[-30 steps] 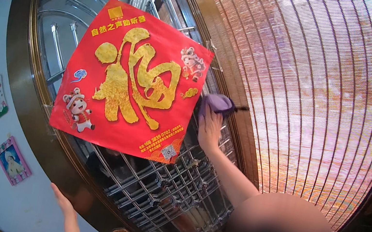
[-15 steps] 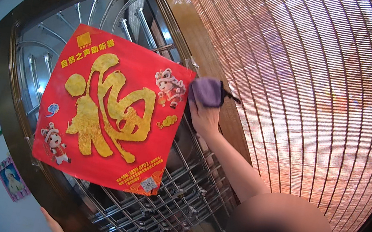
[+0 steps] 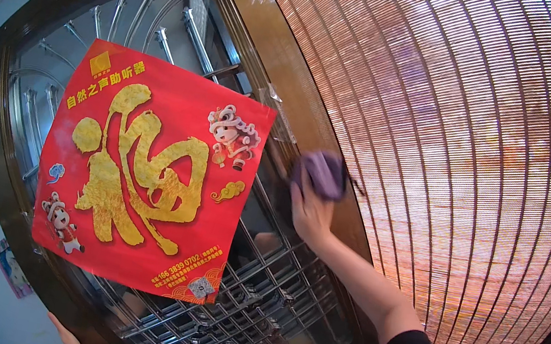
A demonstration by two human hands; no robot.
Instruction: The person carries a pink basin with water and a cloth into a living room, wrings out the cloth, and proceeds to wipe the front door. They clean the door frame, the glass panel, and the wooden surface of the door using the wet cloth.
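We are viewing what seems a home. We are seeing small wall pictures, a red poster and a slatted blind

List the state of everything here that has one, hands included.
Purple cloth: bunched, against the brown door frame
Right hand: holding the cloth
Left hand: mostly out of view; grip unclear
Red poster: spread out, tilted in view, in front of the metal grille
Slatted blind: let down, light coming through
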